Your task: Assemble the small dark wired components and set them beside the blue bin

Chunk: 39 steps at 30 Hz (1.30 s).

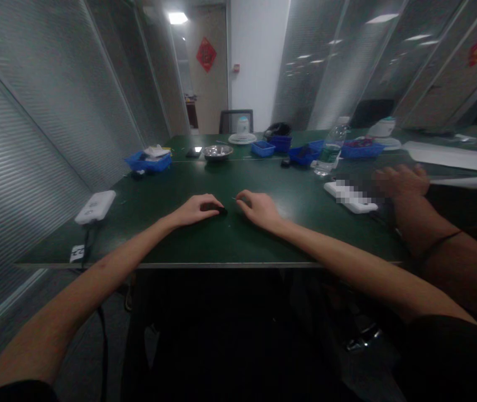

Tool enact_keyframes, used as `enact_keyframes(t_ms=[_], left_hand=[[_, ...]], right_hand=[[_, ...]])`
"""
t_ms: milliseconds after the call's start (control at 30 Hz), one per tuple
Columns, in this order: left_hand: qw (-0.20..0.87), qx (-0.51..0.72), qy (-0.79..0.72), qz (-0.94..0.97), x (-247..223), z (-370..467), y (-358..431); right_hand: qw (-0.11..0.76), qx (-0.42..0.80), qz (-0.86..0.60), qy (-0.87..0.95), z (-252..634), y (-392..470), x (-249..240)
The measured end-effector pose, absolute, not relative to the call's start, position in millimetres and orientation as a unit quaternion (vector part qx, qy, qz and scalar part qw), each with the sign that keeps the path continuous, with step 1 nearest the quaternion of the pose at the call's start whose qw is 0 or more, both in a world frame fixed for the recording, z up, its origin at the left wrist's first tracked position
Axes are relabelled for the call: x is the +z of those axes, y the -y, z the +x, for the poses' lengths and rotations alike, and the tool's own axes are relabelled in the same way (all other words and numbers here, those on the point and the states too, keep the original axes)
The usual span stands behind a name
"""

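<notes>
Over the dark green table (188, 243), my left hand (194, 211) is closed with thumb and fingers around a small black object (222, 211). Its exact kind does not show. Just right of it, with a narrow gap between, my right hand (261, 209) is pinched. A thin, pale sliver (234, 199) sticks out from its fingertips toward the left hand, too small to name. Both wrists are low, close to the tabletop.
A metal bowl (217, 153), a phone (194, 152) and blue baskets (148, 162) stand farther back. At right are a water bottle (331, 151), a white power strip (349, 196) and another person's hand (403, 181). A white socket box (96, 206) lies at left.
</notes>
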<state>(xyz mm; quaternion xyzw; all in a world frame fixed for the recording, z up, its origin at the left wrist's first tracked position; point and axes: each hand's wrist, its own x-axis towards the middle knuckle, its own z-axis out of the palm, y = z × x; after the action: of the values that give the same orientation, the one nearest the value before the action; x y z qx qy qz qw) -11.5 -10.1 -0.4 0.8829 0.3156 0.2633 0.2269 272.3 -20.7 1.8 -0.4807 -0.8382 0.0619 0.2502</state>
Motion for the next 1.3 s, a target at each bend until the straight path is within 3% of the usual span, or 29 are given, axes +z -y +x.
enact_keyframes(t_ms=[233,433,533,667,767,867,933,1300], left_hand=[[-0.021,0.279,-0.544,0.791,6.9,-103.7,-25.2],[-0.083,0.197,-0.773,0.597,3.8,-184.8,-33.0],[-0.103,0.166,-0.798,0.57,2.7,-187.4,-31.3],[-0.15,0.233,-0.701,0.657,5.8,-150.4,-26.4],[-0.044,0.267,-0.565,0.78,10.5,-100.1,-13.9],[0.122,0.211,-0.435,0.867,13.5,-47.9,5.5],[0.179,0.179,-0.381,0.889,13.7,-23.5,16.8],[0.218,0.225,-0.368,0.876,6.9,-36.2,8.8]], right_hand=[[0.246,0.072,-0.467,0.846,273.3,21.5,1.6],[0.226,0.074,-0.468,0.851,273.5,23.1,3.9],[0.221,0.077,-0.466,0.853,273.8,23.0,4.4],[0.216,0.072,-0.466,0.855,273.9,22.3,4.0],[0.212,0.065,-0.465,0.857,273.8,22.4,3.3],[0.211,0.054,-0.468,0.856,273.5,22.5,2.4],[0.21,0.051,-0.471,0.855,273.1,22.1,1.9],[0.205,0.044,-0.472,0.856,272.9,21.3,1.2]])
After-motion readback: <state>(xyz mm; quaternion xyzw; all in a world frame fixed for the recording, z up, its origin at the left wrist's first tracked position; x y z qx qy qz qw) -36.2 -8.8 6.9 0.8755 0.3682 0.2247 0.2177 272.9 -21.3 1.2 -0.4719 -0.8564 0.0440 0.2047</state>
